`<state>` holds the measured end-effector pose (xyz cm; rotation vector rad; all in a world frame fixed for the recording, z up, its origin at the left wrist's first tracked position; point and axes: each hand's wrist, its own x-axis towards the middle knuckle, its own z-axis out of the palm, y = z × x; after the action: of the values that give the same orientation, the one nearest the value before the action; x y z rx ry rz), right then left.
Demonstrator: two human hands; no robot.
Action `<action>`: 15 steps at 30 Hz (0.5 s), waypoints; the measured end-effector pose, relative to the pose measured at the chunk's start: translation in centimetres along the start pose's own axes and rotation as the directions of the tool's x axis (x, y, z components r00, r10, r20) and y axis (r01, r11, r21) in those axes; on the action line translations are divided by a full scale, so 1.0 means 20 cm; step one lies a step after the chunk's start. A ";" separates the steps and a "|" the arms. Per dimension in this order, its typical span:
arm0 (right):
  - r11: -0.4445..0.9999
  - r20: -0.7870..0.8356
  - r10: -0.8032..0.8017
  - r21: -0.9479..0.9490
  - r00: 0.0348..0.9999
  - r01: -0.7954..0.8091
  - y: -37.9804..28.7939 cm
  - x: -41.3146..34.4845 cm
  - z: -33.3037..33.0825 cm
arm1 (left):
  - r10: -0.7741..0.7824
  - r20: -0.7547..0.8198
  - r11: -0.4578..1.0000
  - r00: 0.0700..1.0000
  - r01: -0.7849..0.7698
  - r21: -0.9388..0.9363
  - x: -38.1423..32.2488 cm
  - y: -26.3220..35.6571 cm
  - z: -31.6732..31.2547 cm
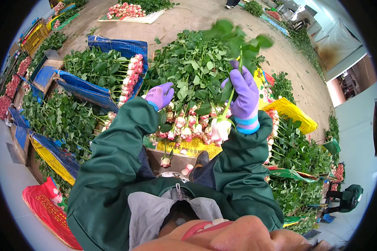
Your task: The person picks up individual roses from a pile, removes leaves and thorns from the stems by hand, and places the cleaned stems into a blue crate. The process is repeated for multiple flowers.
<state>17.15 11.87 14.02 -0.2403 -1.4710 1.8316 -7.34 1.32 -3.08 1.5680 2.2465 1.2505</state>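
Note:
My right hand point(242, 91), in a purple glove, grips the green stem of a rose held head-down. Its large white bloom with pink edges, the held rose point(220, 130), hangs near my right wrist, and its leafy end points away from me, blurred. My left hand point(161, 95), gloved alike, holds nothing that I can see and has its fingers apart at the left side of the pile. Before me lies a pile of cut roses point(191, 67), leaves away and pink-edged white heads point(187, 131) towards me, on a yellow printed sack point(191, 148).
To my left, roses lie between blue woven sheets point(84, 89). A yellow sheet point(293, 114) and more rose stems point(304, 150) are on the right. One fallen rose point(165, 162) lies by my shoe point(202, 160). A person point(348, 198) stands at the far right.

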 end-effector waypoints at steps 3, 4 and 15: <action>0.975 -0.139 0.148 -0.144 0.979 -0.168 0.05 -0.01 0.06 | 0.025 0.009 0.999 1.000 -0.025 0.038 0.01 0.03 0.00; 0.950 -0.227 0.207 -0.185 0.952 -0.251 0.11 -0.02 0.05 | 0.047 -0.011 0.999 0.999 -0.047 0.026 0.00 0.05 -0.01; 0.804 -0.186 0.591 0.211 0.785 -0.556 0.80 -0.27 -0.16 | 0.574 -0.207 0.818 0.792 -0.566 0.103 -0.05 0.34 -0.07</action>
<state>15.80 9.95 -2.96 -0.8980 -1.1510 2.2762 -2.76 0.44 2.08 2.3454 1.9712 1.6049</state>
